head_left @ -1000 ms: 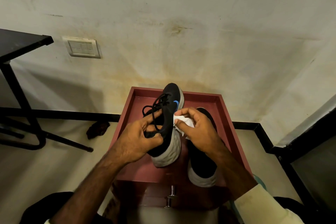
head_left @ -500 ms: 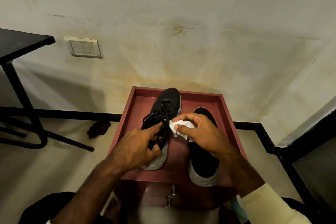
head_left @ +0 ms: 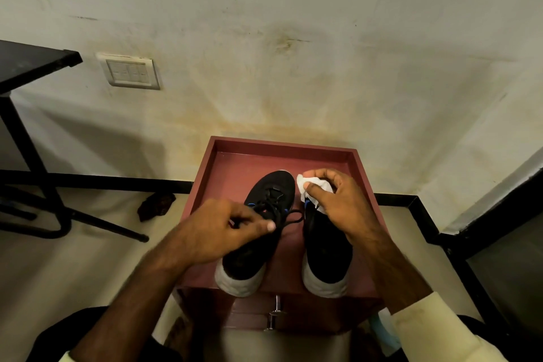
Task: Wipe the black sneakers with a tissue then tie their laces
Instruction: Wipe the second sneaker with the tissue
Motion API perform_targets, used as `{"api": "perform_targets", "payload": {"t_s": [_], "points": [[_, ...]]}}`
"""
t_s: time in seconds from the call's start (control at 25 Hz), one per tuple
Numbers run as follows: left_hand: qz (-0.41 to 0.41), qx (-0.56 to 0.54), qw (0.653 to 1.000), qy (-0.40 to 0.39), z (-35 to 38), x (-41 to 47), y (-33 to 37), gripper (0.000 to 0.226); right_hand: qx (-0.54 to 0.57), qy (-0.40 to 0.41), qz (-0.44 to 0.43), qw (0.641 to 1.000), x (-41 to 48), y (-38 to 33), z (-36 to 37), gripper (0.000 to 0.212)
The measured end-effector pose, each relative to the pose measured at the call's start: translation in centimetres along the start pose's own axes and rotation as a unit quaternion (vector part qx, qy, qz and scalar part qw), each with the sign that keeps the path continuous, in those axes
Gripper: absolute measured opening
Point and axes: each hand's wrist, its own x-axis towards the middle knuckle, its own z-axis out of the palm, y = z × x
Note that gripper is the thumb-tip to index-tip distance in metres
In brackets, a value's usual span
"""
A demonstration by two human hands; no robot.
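Observation:
Two black sneakers with white soles stand side by side on a red-brown cabinet top, toes toward the wall. The left sneaker has loose black laces trailing to the right. My left hand lies over its middle, fingers curled at the laces and opening. The right sneaker is partly covered by my right hand, which pinches a crumpled white tissue above its front part.
The raised rim of the cabinet top borders the shoes. A metal drawer handle shows below. A black metal table and its legs stand at left, with a dark rag on the floor by the wall. A black ledge runs at right.
The left sneaker, held tilted in my left hand before, now stands flat on the cabinet. My right hand carried the tissue from that shoe to above the right sneaker.

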Motion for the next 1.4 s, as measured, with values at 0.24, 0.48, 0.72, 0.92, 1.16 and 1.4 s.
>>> {"api": "perform_targets", "payload": {"t_s": [0.24, 0.48, 0.72, 0.92, 1.16, 1.4], "points": [[-0.119, 0.098, 0.968, 0.197, 1.6, 2.1, -1.2, 0.027, -0.026, -0.068, -0.064, 0.995, -1.1, -2.2, 3.2, 0.018], [-0.050, 0.203, 0.975, 0.082, 2.7, 2.8, -2.1, 0.058, -0.023, -0.021, -0.051, 0.998, -1.1, -2.3, 4.5, 0.019], [0.016, 0.291, 0.953, 0.089, 2.0, 3.0, -1.0, 0.041, -0.006, 0.045, -0.041, 0.998, -0.5, -2.2, 2.1, 0.016], [0.018, 0.152, 0.980, 0.127, 1.3, 3.8, 1.3, 0.009, 0.041, 0.097, -0.023, 0.994, -0.4, -2.6, 0.3, 0.017], [-0.082, 0.217, 0.968, 0.096, 1.7, 4.1, -0.6, 0.031, -0.016, -0.014, -0.026, 0.999, -1.7, -2.2, 2.2, 0.017], [-0.171, 0.174, 0.969, 0.025, 1.9, 3.9, -1.2, 0.053, -0.224, -0.108, -0.137, 0.959, -2.9, -2.8, 5.9, 0.023]]}}
